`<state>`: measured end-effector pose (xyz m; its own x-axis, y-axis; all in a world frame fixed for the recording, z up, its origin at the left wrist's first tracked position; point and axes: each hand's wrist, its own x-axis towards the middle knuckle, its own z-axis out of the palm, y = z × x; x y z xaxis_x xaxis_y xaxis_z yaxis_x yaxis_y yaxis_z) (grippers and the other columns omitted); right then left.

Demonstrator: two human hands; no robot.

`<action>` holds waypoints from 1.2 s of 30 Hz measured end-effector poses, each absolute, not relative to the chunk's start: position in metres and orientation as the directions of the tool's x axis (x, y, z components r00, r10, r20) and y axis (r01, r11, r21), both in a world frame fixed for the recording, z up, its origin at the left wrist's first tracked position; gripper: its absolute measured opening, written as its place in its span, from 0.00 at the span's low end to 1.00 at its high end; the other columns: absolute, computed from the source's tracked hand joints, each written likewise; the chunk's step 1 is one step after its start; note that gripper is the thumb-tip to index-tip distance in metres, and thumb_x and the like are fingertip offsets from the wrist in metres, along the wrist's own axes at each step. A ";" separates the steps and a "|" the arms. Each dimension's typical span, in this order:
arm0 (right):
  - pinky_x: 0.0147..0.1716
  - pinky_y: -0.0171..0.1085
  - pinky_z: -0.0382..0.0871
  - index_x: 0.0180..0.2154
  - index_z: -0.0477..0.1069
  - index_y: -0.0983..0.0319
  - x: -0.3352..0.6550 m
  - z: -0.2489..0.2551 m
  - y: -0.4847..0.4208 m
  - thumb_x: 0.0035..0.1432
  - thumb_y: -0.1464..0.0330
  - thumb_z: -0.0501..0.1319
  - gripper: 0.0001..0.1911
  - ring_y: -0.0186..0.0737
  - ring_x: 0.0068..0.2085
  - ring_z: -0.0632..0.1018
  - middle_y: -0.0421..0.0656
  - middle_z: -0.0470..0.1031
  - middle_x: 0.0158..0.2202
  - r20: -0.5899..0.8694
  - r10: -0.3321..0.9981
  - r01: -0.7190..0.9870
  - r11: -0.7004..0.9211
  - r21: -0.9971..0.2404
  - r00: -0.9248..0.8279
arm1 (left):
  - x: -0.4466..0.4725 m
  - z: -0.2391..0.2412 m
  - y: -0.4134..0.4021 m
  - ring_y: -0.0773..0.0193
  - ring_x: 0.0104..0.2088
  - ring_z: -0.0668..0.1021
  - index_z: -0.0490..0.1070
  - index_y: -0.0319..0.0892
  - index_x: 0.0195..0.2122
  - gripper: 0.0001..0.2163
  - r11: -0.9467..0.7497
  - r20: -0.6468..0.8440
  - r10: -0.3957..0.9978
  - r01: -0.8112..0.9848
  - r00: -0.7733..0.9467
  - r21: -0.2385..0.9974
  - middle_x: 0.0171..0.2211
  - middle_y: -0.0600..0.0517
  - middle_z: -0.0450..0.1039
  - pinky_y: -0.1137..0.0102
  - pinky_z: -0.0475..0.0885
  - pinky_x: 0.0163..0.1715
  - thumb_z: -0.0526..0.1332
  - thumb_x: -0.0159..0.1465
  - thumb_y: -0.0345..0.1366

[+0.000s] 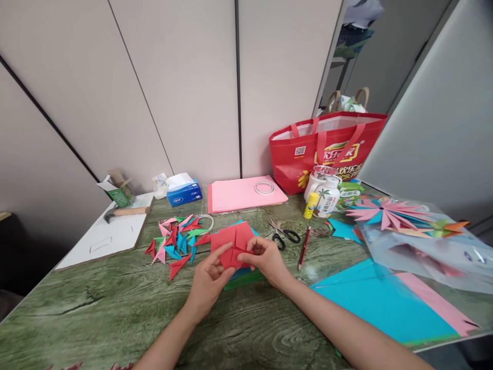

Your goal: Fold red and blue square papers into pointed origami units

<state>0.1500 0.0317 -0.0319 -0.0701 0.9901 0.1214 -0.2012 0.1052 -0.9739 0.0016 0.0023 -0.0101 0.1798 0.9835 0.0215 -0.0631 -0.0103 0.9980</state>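
A sheet of red paper (pixel 242 235) with crossing crease lines is held up at the middle of the table. My left hand (pixel 211 272) grips its lower left edge between thumb and fingers. At its lower right, my right hand (pixel 265 259) pinches the paper, where a part looks folded over. Under the red paper lies a stack of blue and green paper (pixel 246 279), mostly hidden by it and my hands. Left of my hands is a loose pile of small folded paper pieces (pixel 177 241) in red, pink, blue and green.
Black-handled scissors (pixel 284 235) and a dark red pencil (pixel 304 249) lie to the right. A glue stick (pixel 311 205) stands by white bottles (pixel 327 198) and a red bag (pixel 292 164). Pink paper (pixel 234 194), a tissue box (pixel 185 193), a hammer (pixel 129 211) and blue paper (pixel 377 303) surround the workspace.
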 end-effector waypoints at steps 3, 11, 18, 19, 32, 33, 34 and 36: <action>0.14 0.29 0.59 0.21 0.62 0.62 0.151 -0.032 0.032 0.32 0.64 0.70 0.18 0.28 0.15 0.65 0.32 0.63 0.15 0.131 0.988 -0.243 0.107 -0.964 -0.083 | 0.000 -0.010 0.003 0.65 0.32 0.74 0.67 0.40 0.48 0.22 -0.013 0.017 0.985 -0.028 0.172 1.000 0.32 0.50 0.74 0.72 0.69 0.33 0.64 0.50 0.35; 0.24 0.32 0.67 0.26 0.70 0.63 0.153 -0.030 0.032 0.34 0.66 0.69 0.13 0.33 0.24 0.73 0.38 0.71 0.23 0.205 0.977 -0.200 0.189 -0.961 -0.065 | -0.004 -0.013 0.008 0.71 0.24 0.66 0.69 0.40 0.46 0.22 -0.048 0.050 0.997 -0.046 0.052 0.998 0.24 0.56 0.65 0.76 0.64 0.26 0.65 0.49 0.34; 0.22 0.32 0.70 0.25 0.70 0.64 0.152 -0.031 0.030 0.33 0.65 0.70 0.15 0.34 0.21 0.75 0.36 0.71 0.19 0.103 0.989 -0.267 0.073 -0.961 -0.101 | -0.002 -0.013 0.006 0.74 0.19 0.58 0.67 0.42 0.49 0.25 -0.090 0.090 0.996 0.016 -0.020 0.996 0.18 0.60 0.55 0.79 0.58 0.19 0.65 0.49 0.37; 0.22 0.32 0.70 0.25 0.70 0.64 0.152 -0.031 0.031 0.33 0.65 0.70 0.14 0.34 0.21 0.75 0.36 0.71 0.18 0.096 0.990 -0.286 0.062 -0.956 -0.107 | -0.002 -0.012 0.005 0.74 0.19 0.58 0.67 0.42 0.49 0.24 -0.092 0.092 0.996 0.024 -0.013 0.996 0.18 0.60 0.55 0.79 0.58 0.19 0.65 0.49 0.37; 0.21 0.33 0.70 0.22 0.68 0.64 0.152 -0.027 0.032 0.32 0.62 0.70 0.16 0.32 0.19 0.72 0.36 0.70 0.18 0.106 0.984 -0.274 0.063 -0.960 -0.144 | -0.004 -0.015 0.006 0.67 0.25 0.74 0.75 0.41 0.38 0.15 -0.064 0.061 0.996 0.054 0.059 0.996 0.28 0.52 0.76 0.73 0.70 0.28 0.65 0.48 0.35; 0.22 0.33 0.70 0.24 0.68 0.64 0.152 -0.028 0.032 0.33 0.62 0.69 0.15 0.32 0.20 0.72 0.36 0.70 0.19 0.125 0.980 -0.245 0.084 -0.966 -0.153 | -0.004 -0.015 0.006 0.67 0.24 0.73 0.75 0.40 0.38 0.15 -0.066 0.063 0.997 0.053 0.047 0.996 0.26 0.52 0.76 0.74 0.69 0.27 0.65 0.47 0.35; 0.22 0.33 0.70 0.25 0.68 0.64 0.152 -0.030 0.032 0.35 0.63 0.68 0.15 0.32 0.22 0.72 0.37 0.70 0.21 0.149 0.976 -0.205 0.115 -0.972 -0.157 | -0.003 -0.015 0.006 0.69 0.22 0.72 0.75 0.40 0.37 0.15 -0.071 0.070 0.997 0.059 0.034 0.996 0.24 0.53 0.75 0.75 0.69 0.24 0.65 0.47 0.35; 0.23 0.31 0.69 0.27 0.68 0.63 0.151 -0.033 0.031 0.37 0.66 0.68 0.13 0.33 0.26 0.72 0.38 0.70 0.24 0.205 0.968 -0.107 0.191 -0.976 -0.141 | -0.002 -0.014 0.006 0.72 0.17 0.67 0.76 0.38 0.36 0.15 -0.087 0.086 0.996 0.088 0.010 0.992 0.18 0.55 0.72 0.77 0.64 0.18 0.66 0.46 0.35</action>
